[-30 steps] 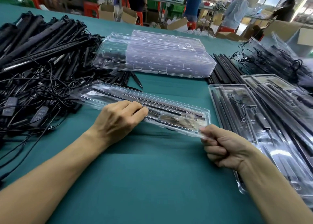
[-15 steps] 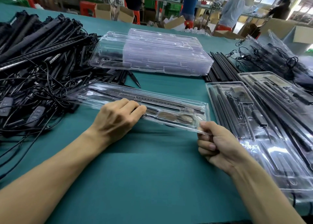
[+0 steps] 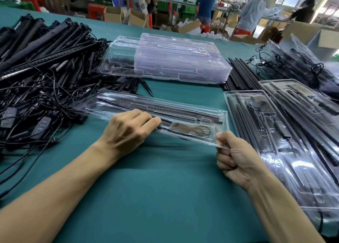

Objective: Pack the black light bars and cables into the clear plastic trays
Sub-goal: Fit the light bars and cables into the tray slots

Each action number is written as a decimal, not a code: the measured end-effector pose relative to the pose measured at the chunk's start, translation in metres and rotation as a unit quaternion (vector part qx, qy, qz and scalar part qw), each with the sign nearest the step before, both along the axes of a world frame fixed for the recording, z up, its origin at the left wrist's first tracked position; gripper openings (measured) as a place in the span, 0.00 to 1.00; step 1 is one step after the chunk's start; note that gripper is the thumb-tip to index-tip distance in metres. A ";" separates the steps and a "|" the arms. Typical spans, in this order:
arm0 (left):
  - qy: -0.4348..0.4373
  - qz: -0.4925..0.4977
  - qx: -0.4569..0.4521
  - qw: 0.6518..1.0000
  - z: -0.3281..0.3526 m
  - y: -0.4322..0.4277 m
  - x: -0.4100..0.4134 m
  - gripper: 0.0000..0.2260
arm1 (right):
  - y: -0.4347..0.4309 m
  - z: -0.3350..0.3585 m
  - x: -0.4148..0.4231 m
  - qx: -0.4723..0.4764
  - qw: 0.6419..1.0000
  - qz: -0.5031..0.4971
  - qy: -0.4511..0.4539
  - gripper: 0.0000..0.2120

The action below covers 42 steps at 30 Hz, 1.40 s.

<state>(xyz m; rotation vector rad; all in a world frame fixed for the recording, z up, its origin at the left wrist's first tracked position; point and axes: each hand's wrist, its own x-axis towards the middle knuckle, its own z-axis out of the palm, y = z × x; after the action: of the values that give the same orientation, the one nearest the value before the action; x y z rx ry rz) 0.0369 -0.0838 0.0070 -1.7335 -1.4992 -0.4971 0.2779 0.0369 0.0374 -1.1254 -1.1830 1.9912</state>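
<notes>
A clear plastic tray [image 3: 185, 107] lies slantwise on the green table in front of me, with black light bars and a coiled cable [image 3: 190, 129] inside it. My left hand [image 3: 128, 130] rests on the tray's near edge, fingers curled over a black bar. My right hand [image 3: 236, 156] pinches the tray's near right corner, which is lifted slightly off the cloth. A big heap of loose black light bars and cables [image 3: 42, 73] covers the table on the left.
A stack of empty clear trays [image 3: 176, 59] sits at the back centre. Filled trays [image 3: 286, 132] and loose black bars [image 3: 240, 73] lie on the right. More bagged bars [image 3: 300, 62] are piled far right. People work at benches behind the table.
My right hand has shifted slightly left and up while pinching the tray corner, raising that end a little. My left hand stays on the tray's near edge.
</notes>
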 end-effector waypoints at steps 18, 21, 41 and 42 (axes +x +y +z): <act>-0.005 0.051 0.031 0.998 0.002 0.000 0.001 0.11 | 0.000 -0.001 -0.001 -0.021 0.999 0.024 -0.010 0.24; -0.016 0.035 0.011 0.999 0.000 0.002 -0.001 0.11 | 0.001 -0.001 0.002 -0.022 0.999 0.031 -0.023 0.21; -0.948 -0.030 -0.107 0.298 0.027 0.042 0.168 0.15 | -0.002 0.008 0.012 0.065 0.990 0.090 -0.089 0.22; -0.945 -0.017 -0.103 0.310 0.026 0.045 0.168 0.13 | -0.001 0.011 0.013 0.079 0.987 0.099 -0.101 0.23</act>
<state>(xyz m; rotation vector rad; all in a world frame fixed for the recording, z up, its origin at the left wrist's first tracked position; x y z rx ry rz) 0.2052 -0.0385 0.0329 -0.3761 -2.7303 -3.1855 0.2909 0.0361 0.0483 -1.1887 -1.5824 1.9197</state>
